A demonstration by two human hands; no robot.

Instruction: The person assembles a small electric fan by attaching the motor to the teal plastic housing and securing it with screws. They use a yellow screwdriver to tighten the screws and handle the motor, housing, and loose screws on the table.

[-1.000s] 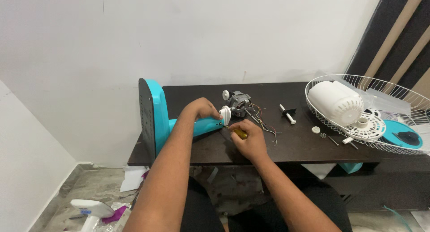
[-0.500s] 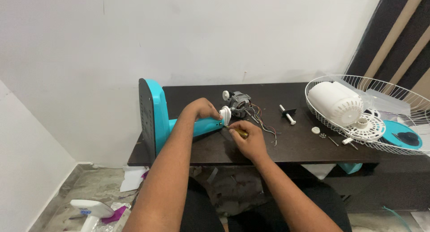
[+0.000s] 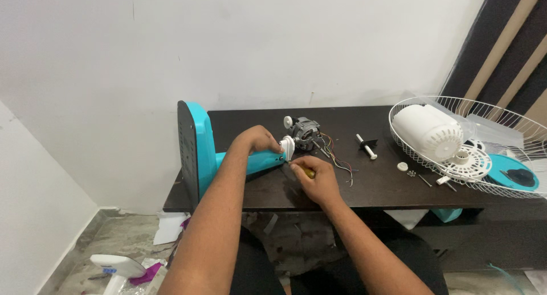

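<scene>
A turquoise fan stand (image 3: 202,149) lies on its side on the dark table (image 3: 370,186), its round base at the left edge and its neck pointing right. My left hand (image 3: 259,140) grips the top of the neck next to a white collar piece (image 3: 286,148). My right hand (image 3: 313,178) is closed on a screwdriver with a yellow handle (image 3: 307,171), its tip at the end of the neck. Just behind lies a grey fan motor (image 3: 305,132) with coloured wires (image 3: 336,155) trailing right.
A white wire fan guard (image 3: 515,127) at the right holds a white motor cover (image 3: 427,132), a white ring part and a turquoise blade piece (image 3: 510,172). A small black-and-white shaft part (image 3: 367,144) and loose screws (image 3: 413,174) lie mid-table. A white spray bottle (image 3: 117,269) is on the floor.
</scene>
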